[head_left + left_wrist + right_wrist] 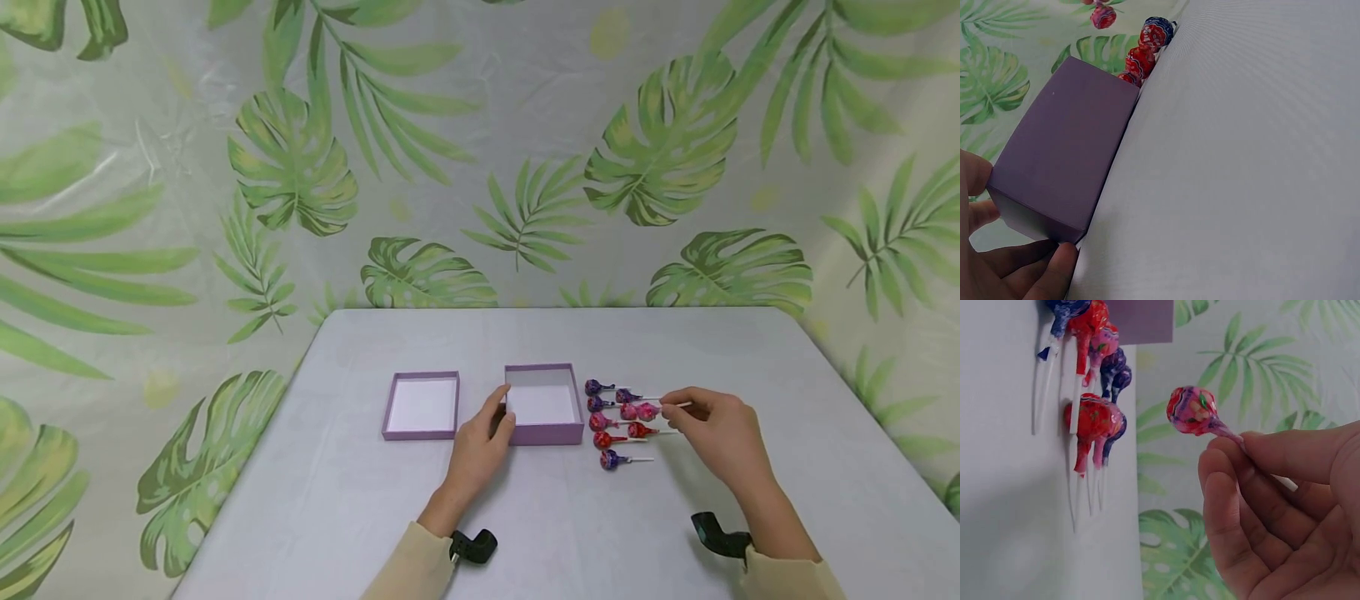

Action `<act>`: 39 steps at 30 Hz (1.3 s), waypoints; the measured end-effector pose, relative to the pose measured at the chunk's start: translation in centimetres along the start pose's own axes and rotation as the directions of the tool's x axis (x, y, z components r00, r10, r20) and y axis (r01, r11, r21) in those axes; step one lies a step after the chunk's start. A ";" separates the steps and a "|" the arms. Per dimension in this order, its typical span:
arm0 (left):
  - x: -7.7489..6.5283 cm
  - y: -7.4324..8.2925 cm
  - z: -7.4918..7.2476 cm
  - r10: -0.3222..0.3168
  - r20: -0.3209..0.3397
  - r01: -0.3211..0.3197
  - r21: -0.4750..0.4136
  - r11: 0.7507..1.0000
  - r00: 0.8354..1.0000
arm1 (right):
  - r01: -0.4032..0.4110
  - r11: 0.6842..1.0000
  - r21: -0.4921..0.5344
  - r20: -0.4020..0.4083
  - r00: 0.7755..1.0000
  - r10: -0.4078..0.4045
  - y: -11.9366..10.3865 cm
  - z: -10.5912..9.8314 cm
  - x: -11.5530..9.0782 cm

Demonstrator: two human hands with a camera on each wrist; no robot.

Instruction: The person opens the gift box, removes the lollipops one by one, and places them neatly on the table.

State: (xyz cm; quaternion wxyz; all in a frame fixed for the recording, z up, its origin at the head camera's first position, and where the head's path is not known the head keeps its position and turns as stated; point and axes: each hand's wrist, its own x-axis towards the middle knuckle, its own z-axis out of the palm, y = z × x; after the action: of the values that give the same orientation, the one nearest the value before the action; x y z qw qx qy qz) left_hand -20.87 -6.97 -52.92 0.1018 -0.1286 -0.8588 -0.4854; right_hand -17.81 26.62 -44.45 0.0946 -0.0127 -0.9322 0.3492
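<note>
In the head view, a square purple box [546,435] with a white inside stands open side up. My left hand [480,450] grips it at the left, with fingers against its side and the thumb near the front corner. Its purple wall [1066,144] fills much of the left wrist view, fingertips at the near corner. My right hand [716,429] pinches a pink-wrapped lollipop [1192,410] by its stick between thumb and fingers, the round head pointing left. This lollipop is raised over the others. Wrapped lollipops [609,459] in purple, pink and red lie right of the box.
Left of the box lies a shallow purple lid [422,435], white inside up. Everything rests on a white-covered table [562,525]. A leaf-patterned curtain [525,125] hangs behind the table's far edge. A black wrist camera [474,547] sits on the left wrist, with another on the right.
</note>
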 end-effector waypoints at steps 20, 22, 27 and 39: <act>0.1 0.3 -0.2 0.023 0.002 -0.023 0.022 0.999 1.000 | -0.068 0.992 0.107 0.238 0.970 0.041 2.8 0.8 -0.3; 0.1 0.2 -0.2 0.022 0.008 -0.022 0.020 1.000 1.000 | -0.078 0.991 0.110 0.253 0.966 0.048 3.0 1.0 -0.3; 0.1 -0.1 0.0 0.010 0.015 -0.010 0.018 1.000 1.000 | -0.101 0.988 0.120 0.266 0.962 0.066 3.4 1.4 -0.2; 0.0 -0.1 -0.1 0.000 0.015 0.000 0.014 1.000 1.000 | -0.154 0.975 0.158 0.280 0.954 0.105 4.5 2.3 0.0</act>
State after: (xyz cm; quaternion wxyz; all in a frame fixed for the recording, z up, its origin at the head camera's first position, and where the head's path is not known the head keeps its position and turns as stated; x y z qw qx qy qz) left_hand -20.89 -7.09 -52.93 0.0965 -0.1315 -0.8630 -0.4782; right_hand -18.40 28.56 -49.08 -0.0558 -0.0179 -0.8986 0.4349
